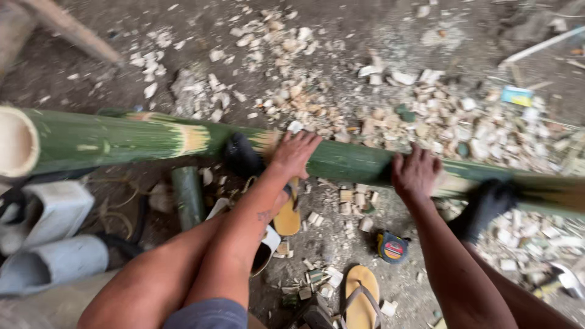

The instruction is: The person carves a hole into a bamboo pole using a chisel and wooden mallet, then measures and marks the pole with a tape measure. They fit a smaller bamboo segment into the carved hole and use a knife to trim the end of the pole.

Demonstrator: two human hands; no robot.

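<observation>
Both hands, left hand (295, 153) and right hand (415, 173), rest open-palmed, grip unclenched, on the green bamboo pole (122, 139) lying left-to-right.

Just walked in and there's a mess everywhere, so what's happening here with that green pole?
A seated person rests both bare hands on a long green bamboo pole lying across the dirt floor: left hand near the middle, right hand further along. Pale wood chips litter the ground beyond it. A round tape measure and yellow flip-flop sandal lie nearby.
</observation>
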